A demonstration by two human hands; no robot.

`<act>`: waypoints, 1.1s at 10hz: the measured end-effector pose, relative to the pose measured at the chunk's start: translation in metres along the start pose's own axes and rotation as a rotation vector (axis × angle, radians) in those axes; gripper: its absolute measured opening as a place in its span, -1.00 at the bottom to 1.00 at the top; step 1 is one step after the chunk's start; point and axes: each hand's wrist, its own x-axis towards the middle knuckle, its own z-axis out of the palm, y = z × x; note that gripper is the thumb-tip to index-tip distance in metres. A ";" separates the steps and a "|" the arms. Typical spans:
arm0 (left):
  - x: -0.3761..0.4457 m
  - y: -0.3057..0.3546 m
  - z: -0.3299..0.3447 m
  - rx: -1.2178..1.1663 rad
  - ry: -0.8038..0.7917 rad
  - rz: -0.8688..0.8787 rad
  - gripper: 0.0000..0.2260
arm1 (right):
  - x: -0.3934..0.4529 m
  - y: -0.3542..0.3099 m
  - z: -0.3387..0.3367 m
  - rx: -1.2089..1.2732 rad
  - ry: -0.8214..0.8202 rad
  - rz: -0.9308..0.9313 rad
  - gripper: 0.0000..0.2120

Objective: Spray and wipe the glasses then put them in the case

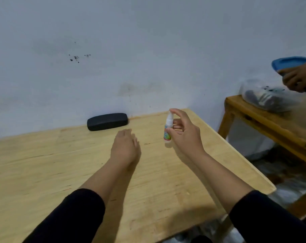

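Centre frame, a person's left hand [125, 148] lies palm-down, fingers loosely extended and empty, on a pale wooden table [43, 172]. The right hand [183, 134] grips a small spray bottle [168, 128] upright, forefinger on its nozzle. Beyond, a closed black glasses case [107, 121] rests against the wall [131, 50].

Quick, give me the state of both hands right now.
Left hand: open, palm down over the table, holding nothing.
Right hand: grip closed on the spray bottle, upright.

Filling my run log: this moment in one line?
right hand: holds spray bottle | left hand: empty | case: shut | glasses: unseen
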 end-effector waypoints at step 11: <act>0.025 -0.048 0.013 0.099 0.036 -0.071 -0.56 | 0.143 0.035 0.149 -0.149 -0.184 -0.018 -0.55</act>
